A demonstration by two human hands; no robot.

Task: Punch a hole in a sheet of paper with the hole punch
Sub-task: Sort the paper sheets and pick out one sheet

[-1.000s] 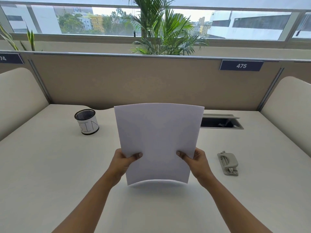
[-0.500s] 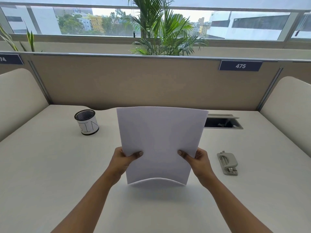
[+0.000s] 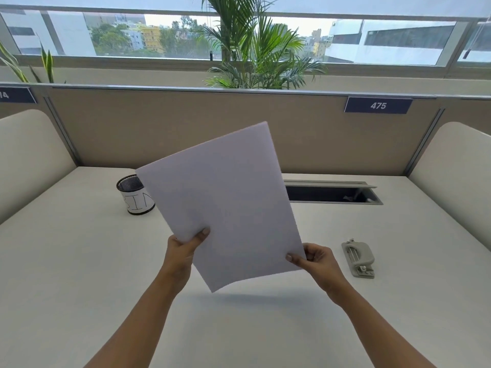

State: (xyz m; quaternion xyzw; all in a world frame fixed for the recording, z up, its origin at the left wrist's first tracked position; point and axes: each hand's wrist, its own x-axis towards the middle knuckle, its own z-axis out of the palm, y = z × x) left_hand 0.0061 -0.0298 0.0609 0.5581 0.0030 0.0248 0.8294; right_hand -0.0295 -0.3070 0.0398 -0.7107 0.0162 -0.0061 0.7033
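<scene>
White paper (image 3: 225, 203), one sheet, is held up off the desk (image 3: 79, 261) at centre frame, tilted, top edge rising to the right.

- Left hand (image 3: 183, 251) pinches the left edge, thumb on the near face.
- Right hand (image 3: 316, 258) pinches the lower right corner, thumb likewise in front.
- Punch (image 3: 358, 258), grey, lies flat on the desk right of centre, just beside the right hand. Nothing touches it.
- Mesh cup (image 3: 135, 197) stands at the left, partly hidden behind the sheet.

No hole shows in the paper.

Progress looks early, with only the sheet picked up. Left to do, as I read it: bring an edge to the punch, feed it into the slot, then press the lever down.
</scene>
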